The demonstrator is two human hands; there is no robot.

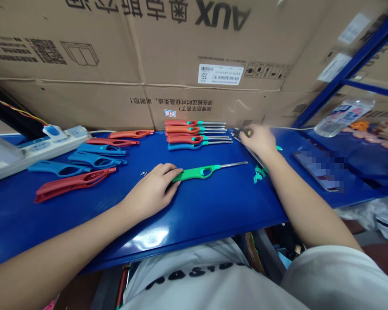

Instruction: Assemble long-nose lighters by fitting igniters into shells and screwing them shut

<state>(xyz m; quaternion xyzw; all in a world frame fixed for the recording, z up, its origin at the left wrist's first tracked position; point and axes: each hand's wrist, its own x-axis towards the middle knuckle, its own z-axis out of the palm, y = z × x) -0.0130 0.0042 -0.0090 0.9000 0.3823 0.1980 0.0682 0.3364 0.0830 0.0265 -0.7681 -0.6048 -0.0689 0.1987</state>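
My left hand point(153, 187) is closed on the rear end of a green long-necked lighter point(194, 173), which points its metal tube to the right. Farther right, my right hand point(260, 140) curls round a dark tool with a yellow end point(247, 132); its exact kind does not show clearly. Loose metal tubes point(256, 158) and small green plastic pieces point(260, 173) lie under and beside that hand. Behind the green lighter, several red, orange and blue lighters point(184, 138) with tubes fitted are stacked side by side. A few tiny metal pins point(144, 173) rest beyond my left wrist.
Red, orange and blue lighter casings point(74, 185) lie on the left of the blue table point(194, 211). A white power strip point(42, 148) stands at the left edge. A large cardboard box point(168, 51) walls the back. At right are a phone point(317, 168), a plastic bottle point(342, 116) and blue frame bars.
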